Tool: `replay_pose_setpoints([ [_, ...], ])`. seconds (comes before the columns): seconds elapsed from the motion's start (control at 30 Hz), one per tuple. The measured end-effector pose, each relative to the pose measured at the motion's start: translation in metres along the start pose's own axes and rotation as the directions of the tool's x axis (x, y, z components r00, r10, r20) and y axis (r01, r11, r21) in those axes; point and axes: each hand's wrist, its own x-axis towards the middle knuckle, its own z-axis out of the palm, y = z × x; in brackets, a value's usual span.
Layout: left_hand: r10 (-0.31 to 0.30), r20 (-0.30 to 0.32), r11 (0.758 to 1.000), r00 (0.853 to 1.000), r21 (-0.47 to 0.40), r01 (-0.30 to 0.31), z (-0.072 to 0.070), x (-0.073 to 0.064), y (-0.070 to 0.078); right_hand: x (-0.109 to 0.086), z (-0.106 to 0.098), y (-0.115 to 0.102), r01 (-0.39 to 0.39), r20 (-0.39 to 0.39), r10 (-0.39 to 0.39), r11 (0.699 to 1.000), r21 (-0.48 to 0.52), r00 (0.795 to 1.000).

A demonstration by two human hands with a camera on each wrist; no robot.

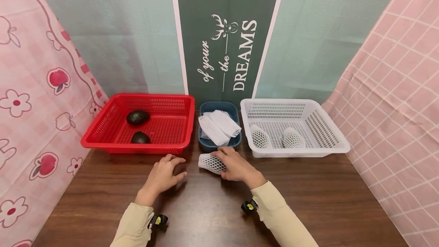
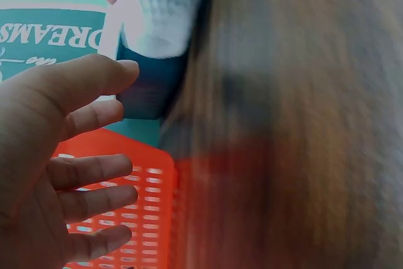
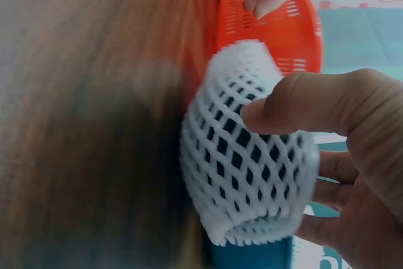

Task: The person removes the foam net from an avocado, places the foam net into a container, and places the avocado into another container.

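one sleeved avocado (image 1: 210,164), gripped by the right hand (image 1: 237,166), is just before the front edge of the blue bin (image 1: 210,148); the left hand (image 1: 162,174) is near, empty, fingers loosely spread; two bare avocados (image 1: 138,117) sit in the red basket (image 1: 164,148), two sleeved fruits (image 1: 294,138) along the front edge of the white basket (image 1: 302,150). the red basket's rim partly hides one bare avocado; overlapping white diamond-mesh foam sleeves (image 1: 213,129) defy counting.

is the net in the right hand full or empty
Full: the white net in the right hand bulges, and a dark fruit shows through its holes in the right wrist view.
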Motion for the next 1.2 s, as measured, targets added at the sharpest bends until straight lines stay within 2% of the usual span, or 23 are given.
replay_pose_setpoints([
  [0.2,0.013,-0.051,1.000,0.999,-0.022,-0.014,-0.004,0.004,0.006,-0.001,-0.010,-0.002,0.012,-0.056,-0.013,1.000,-0.028,0.998],
  [0.4,-0.003,-0.058,1.000,0.998,-0.026,0.001,-0.005,0.006,0.010,-0.001,-0.011,-0.002,0.024,-0.062,-0.026,0.999,-0.031,0.998],
  [0.7,0.034,-0.059,0.992,0.998,-0.120,-0.041,0.011,0.023,0.023,-0.017,-0.015,0.010,-0.117,-0.107,0.116,0.993,0.005,0.987],
  [0.9,0.023,-0.038,0.989,0.999,-0.143,-0.028,0.019,0.027,0.024,-0.023,-0.016,0.016,-0.149,-0.121,0.155,0.987,0.056,0.980],
  [1.2,0.004,0.005,0.983,1.000,-0.181,-0.003,0.027,0.030,0.020,-0.026,-0.010,0.020,-0.237,-0.087,0.244,0.968,0.080,0.966],
])
